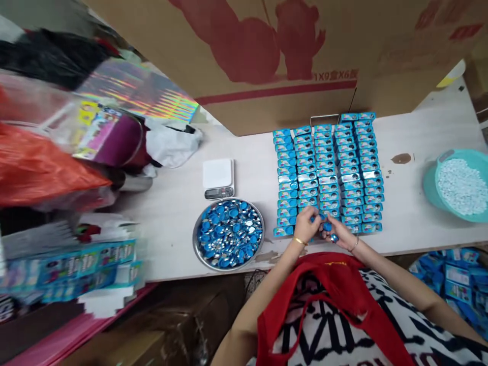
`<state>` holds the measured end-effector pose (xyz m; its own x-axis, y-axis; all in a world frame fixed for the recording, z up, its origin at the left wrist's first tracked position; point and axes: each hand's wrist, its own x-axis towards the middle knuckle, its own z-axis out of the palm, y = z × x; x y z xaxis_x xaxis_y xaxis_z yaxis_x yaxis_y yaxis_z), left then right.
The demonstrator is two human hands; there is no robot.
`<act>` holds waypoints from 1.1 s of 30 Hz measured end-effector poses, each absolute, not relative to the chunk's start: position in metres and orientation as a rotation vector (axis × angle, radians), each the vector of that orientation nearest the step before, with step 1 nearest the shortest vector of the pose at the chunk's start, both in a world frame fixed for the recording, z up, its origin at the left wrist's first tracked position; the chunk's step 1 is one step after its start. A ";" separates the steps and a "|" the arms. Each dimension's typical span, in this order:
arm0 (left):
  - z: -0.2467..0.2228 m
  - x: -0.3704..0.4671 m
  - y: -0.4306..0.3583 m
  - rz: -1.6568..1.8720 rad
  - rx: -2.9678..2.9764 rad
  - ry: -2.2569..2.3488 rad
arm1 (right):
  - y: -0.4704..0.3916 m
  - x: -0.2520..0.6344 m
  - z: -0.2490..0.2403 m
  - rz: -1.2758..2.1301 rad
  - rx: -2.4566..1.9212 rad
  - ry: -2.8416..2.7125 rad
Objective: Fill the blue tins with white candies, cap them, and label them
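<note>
My left hand [306, 224] is closed at the near end of the rows, its fingertips pinching what looks like a small blue cap. Right beside it, my right hand [341, 235] curls around several round caps [327, 226], blue on top with silvery sides. Both hands are over the nearest small blue tins [301, 177], which stand in several packed columns with printed labels. To the left sits a round metal bowl [195, 239] heaped with loose blue and silver caps. My fingers hide part of the tins beneath.
A white digital scale [218, 175] is behind the bowl. A large cardboard box [267, 101] walls off the back. At right stands a teal basin [430, 185] of white pellets; below the table edge is a container of blue packs [457, 277]. Bags and packaging [53, 162] crowd the left.
</note>
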<state>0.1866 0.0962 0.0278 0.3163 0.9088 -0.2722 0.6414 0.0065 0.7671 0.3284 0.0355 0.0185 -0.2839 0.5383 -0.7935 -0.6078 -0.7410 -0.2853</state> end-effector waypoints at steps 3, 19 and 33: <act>0.018 0.183 0.119 0.311 1.574 1.631 | 0.037 0.334 0.024 2.049 -1.202 0.080; 0.007 0.203 0.181 -0.555 1.789 1.717 | 0.051 0.338 0.025 1.943 -1.323 -0.125; 0.050 0.209 0.122 0.032 1.930 1.143 | 0.071 0.335 0.036 2.091 -1.169 -0.022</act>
